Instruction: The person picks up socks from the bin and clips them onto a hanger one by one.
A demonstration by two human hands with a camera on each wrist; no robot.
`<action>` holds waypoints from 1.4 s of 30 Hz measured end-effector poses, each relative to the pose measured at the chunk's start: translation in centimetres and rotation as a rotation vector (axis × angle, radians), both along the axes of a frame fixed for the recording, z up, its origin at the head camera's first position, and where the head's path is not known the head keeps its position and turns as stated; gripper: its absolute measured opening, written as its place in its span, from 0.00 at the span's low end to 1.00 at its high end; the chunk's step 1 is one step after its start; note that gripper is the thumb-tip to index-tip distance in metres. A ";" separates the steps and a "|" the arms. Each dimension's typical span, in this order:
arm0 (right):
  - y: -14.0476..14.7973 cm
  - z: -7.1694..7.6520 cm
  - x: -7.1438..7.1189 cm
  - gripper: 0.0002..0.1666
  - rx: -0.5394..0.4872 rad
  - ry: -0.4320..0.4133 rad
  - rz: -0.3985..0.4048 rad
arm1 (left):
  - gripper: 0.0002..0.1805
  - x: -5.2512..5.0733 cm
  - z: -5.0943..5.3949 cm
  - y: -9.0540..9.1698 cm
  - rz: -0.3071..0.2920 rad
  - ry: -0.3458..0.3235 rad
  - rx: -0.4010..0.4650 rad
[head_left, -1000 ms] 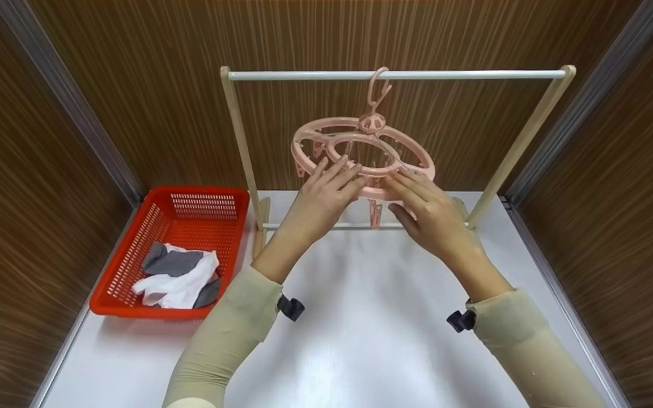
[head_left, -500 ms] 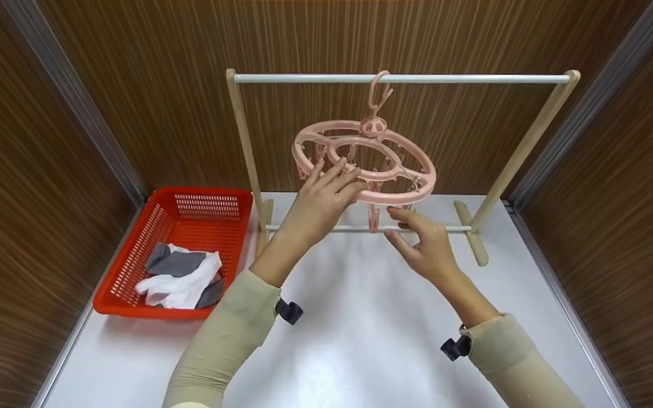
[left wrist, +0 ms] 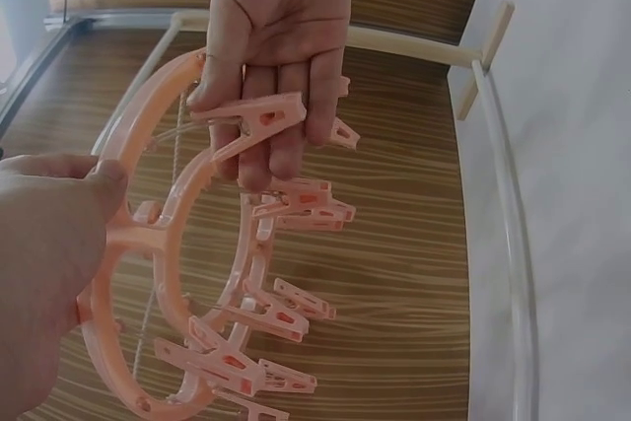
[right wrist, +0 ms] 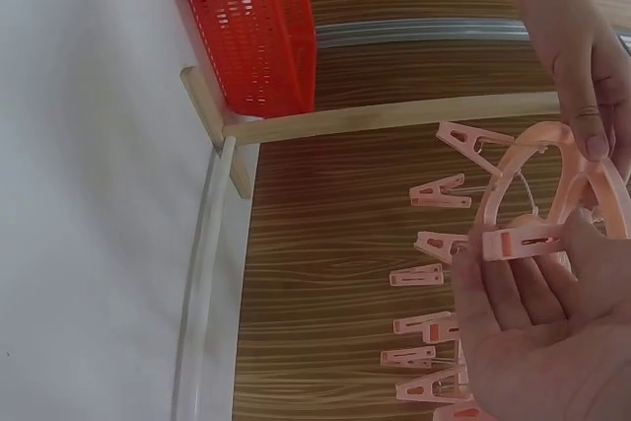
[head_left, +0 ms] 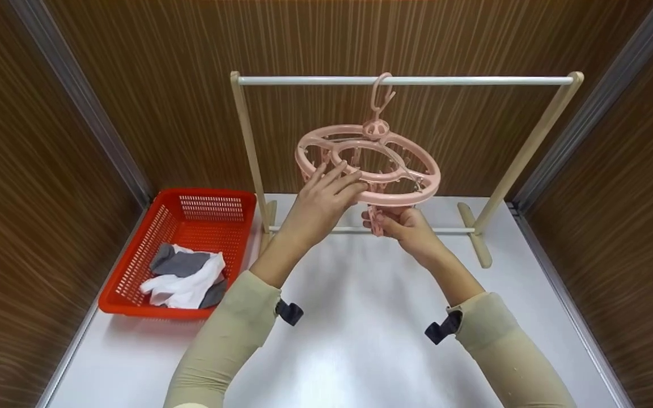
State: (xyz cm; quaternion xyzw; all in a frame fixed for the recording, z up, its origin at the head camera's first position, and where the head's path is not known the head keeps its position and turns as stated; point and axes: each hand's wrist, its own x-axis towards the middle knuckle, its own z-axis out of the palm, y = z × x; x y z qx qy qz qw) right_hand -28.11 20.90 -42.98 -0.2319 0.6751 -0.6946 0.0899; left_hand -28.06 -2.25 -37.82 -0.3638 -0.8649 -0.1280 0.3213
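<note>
The pink clip hanger (head_left: 391, 199) hung directly in front of both hands, with its hook (head_left: 374, 99) over the white rod (head_left: 474, 80) above and beyond them. The left hand (head_left: 325, 205) gripped the near rim, fingers across the top and thumb against the underside, presumably to steady a frame that was free to swing from a single point. Just below and to the right of those fingers, the right hand (head_left: 408, 232) held one dangling clip (right wrist: 518, 242) between thumb and fingers; with the ring braced, such a loose part was probably easier to manage. Neighbouring clips (left wrist: 232, 367) hung from the hanger, unheld. Well to the left of the left hand, a red basket (head_left: 151, 311) stood on the white surface (head_left: 326, 351), its sides apparently serving to keep the white cloth (head_left: 193, 286) and grey cloth (head_left: 182, 263) together. The head view concealed the left thumb, which the right wrist view supplied, and most of the right fingers behind the clip. Whether the clip's mouth was parted could not be told. The cloths overlapped, so their number and kind remained uncertain. Both wrist views omitted the hook, and the right one cropped the hanger and the basket.
</note>
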 end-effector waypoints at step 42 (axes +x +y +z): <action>-2.5 0.9 2.0 0.11 -0.140 -0.125 -0.136 | 0.28 1.9 -0.5 -4.8 0.045 0.031 0.178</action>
